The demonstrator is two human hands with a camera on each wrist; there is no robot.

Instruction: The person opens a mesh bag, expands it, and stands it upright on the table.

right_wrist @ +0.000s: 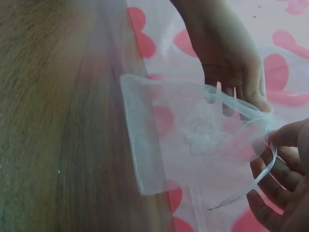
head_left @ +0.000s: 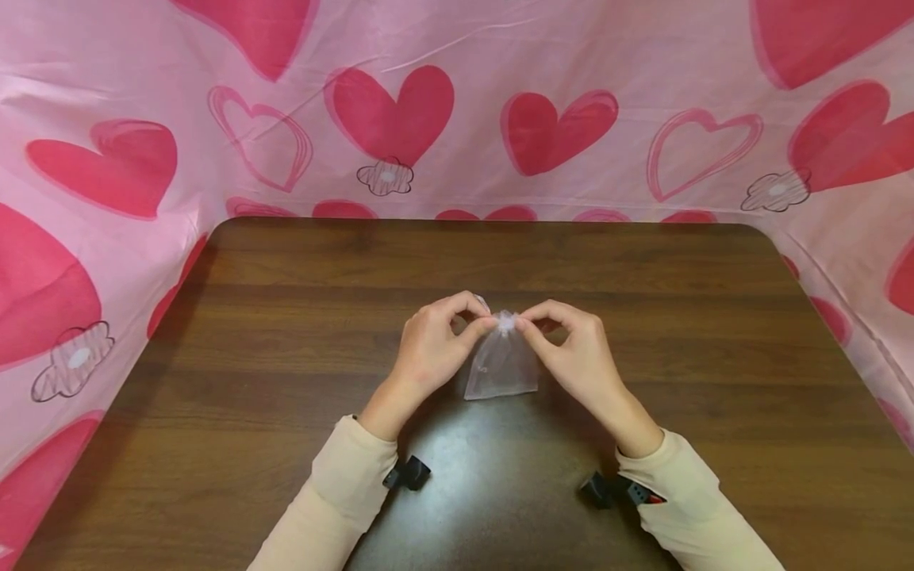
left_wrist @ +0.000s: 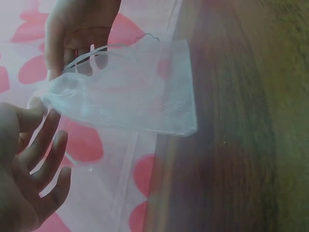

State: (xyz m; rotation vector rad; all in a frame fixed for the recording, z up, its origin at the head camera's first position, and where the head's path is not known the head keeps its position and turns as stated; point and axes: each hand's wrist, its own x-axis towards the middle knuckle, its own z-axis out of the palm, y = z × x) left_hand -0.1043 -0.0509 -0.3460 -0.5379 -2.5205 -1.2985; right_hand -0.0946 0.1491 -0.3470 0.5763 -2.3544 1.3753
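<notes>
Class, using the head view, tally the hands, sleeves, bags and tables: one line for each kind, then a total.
Left hand and right hand: 2
Left sleeve and right sleeve: 2
Sheer bag: 1
Table: 1
Total: 6

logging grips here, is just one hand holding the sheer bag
No, the left hand and right hand both pinch the sheer bag at its top.

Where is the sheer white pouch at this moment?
In the head view, the pouch is just right of centre, between the left hand and right hand, which pinch its gathered top over the brown table.
</notes>
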